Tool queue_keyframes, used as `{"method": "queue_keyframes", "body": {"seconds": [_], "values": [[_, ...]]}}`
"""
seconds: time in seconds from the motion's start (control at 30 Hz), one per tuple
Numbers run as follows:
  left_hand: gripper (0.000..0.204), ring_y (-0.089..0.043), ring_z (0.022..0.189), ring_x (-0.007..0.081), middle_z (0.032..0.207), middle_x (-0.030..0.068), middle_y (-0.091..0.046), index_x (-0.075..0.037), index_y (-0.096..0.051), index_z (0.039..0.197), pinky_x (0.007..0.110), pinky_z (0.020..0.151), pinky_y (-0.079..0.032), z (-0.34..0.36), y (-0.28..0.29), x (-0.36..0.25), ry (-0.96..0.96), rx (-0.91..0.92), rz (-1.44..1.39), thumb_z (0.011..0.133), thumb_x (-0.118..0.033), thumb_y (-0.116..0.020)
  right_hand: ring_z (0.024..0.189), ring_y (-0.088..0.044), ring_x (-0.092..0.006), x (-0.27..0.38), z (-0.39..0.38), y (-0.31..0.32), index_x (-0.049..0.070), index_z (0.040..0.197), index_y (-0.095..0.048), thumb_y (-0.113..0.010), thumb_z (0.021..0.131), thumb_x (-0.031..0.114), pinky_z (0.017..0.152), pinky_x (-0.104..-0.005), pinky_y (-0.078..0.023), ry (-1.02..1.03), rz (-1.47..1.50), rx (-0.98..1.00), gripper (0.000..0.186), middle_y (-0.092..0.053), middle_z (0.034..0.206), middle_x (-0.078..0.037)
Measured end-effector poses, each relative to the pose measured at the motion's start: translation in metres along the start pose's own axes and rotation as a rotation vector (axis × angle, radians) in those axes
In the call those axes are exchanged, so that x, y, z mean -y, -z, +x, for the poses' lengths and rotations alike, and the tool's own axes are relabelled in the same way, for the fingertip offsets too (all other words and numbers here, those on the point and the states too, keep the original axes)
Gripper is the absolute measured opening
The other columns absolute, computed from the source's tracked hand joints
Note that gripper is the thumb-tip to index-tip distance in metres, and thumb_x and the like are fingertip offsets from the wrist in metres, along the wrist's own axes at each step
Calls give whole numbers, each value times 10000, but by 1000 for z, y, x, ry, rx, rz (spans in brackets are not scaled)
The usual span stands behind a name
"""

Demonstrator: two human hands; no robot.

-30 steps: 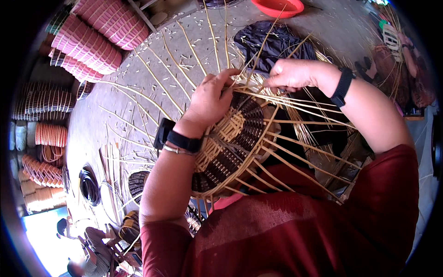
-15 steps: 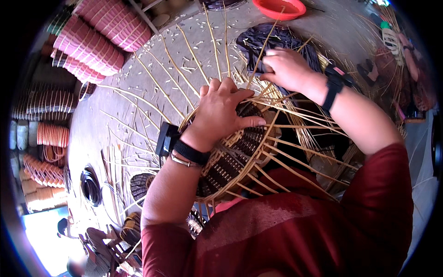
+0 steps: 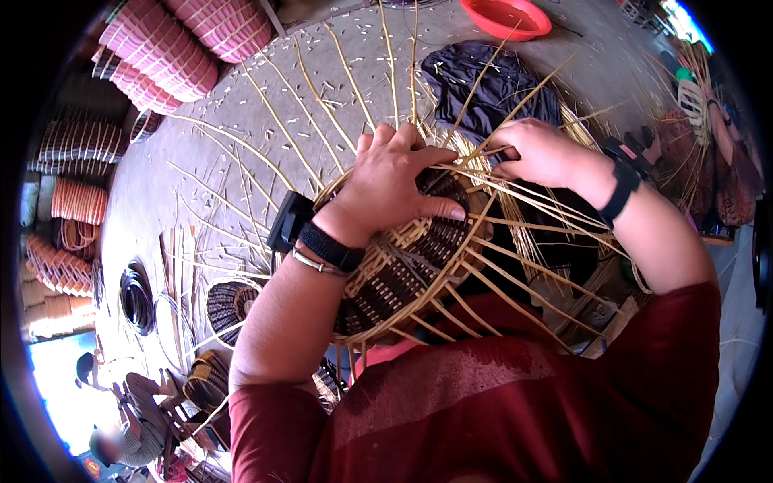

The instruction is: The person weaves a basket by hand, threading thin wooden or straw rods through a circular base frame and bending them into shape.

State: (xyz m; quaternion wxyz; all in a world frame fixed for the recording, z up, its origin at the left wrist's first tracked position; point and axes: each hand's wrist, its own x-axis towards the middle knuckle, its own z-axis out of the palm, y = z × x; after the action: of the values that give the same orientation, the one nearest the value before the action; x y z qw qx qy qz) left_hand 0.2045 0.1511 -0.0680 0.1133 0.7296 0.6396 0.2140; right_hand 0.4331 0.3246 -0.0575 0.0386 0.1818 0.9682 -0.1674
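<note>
A half-woven wicker basket with a dark brown wall lies tilted before my body, pale rods fanning out all round its rim. My left hand presses on its far rim, fingers over the edge and thumb spread along the inside. Right of it, my right hand pinches a pale wicker rod close to the rim. Several long loose strands trail rightward beneath that hand. My right fingertips are partly hidden among the rods.
Beyond the basket lies a dark plastic sheet, with a red basin farther back. Stacks of pink baskets stand at the far left. A smaller dark basket and a black coil rest left. Another person sits lower left.
My right hand has come down and to the right, from above the far rim to beside the strands at the rim. My left hand keeps its hold on the rim.
</note>
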Motion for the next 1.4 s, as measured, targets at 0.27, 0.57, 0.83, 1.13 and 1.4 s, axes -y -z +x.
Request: {"method": "queue_keyframes", "body": {"seconds": [0.27,0.57,0.83,1.13,1.4], "values": [[713,-534,1192,325,1163,87,-608,-238,-781,1202,472,1091,-372,-4,-5,-8,-43,-59,-59,648,-680,-858,852,-739,-370,73,-53,3,12,1271,-674,-551,976,44,793,-455,-607,-74,88,-87,321,-731,1006,-233],[779,-500,1267,339,1272,100,-603,-216,-750,1229,477,1121,-352,0,-11,-8,-89,-31,11,650,-732,-831,704,-692,-419,103,-69,-44,-42,1333,-604,-585,970,54,601,-480,-522,-107,442,-298,376,-663,818,-269],[596,-568,1273,237,1358,109,-631,-79,-592,1419,413,1121,-450,-38,75,38,266,-243,-824,938,-394,-750,888,-714,-411,95,-59,-73,-14,1410,-549,-592,978,98,744,-483,-578,-40,371,-408,449,-721,1049,-237],[814,-519,1403,312,1463,135,-593,-162,-547,1485,502,1127,-399,8,66,7,-274,383,68,772,-351,-892,846,-705,-403,109,-48,-65,-29,1397,-560,-604,983,68,698,-444,-551,-48,410,-323,428,-682,968,-241],[728,-434,1483,311,1510,91,-558,-343,-473,1563,740,1201,-155,22,36,8,-277,577,193,906,-510,-737,810,-712,-393,120,-56,-74,-33,1432,-511,-611,935,51,683,-460,-574,-61,249,-235,514,-701,1048,-226]]}}
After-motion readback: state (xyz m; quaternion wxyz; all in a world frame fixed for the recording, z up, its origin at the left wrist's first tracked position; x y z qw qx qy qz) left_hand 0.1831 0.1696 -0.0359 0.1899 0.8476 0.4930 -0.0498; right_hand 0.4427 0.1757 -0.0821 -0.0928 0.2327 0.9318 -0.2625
